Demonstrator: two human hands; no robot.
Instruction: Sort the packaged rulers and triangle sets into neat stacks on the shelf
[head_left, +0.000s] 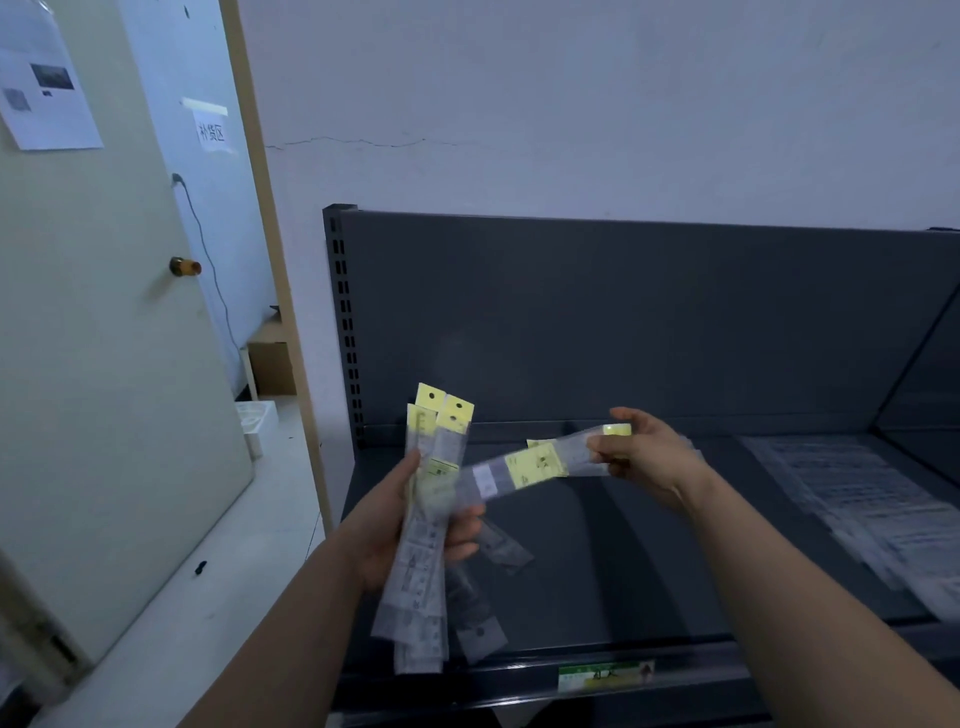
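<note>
Bundle of packaged rulers: four yellow header tabs show at its 12 o'clock end; the exact count is blurred. The left hand grips it upright over the shelf. At 3 o'clock, the right hand pinches one single ruler. Two loose packages lie beneath. A blurred package pile at 4 o'clock is cut off.

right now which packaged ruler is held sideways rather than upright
The packaged ruler pinched at its end by the right hand. It lies nearly level, while the bundle of rulers in the left hand stands upright.
</note>
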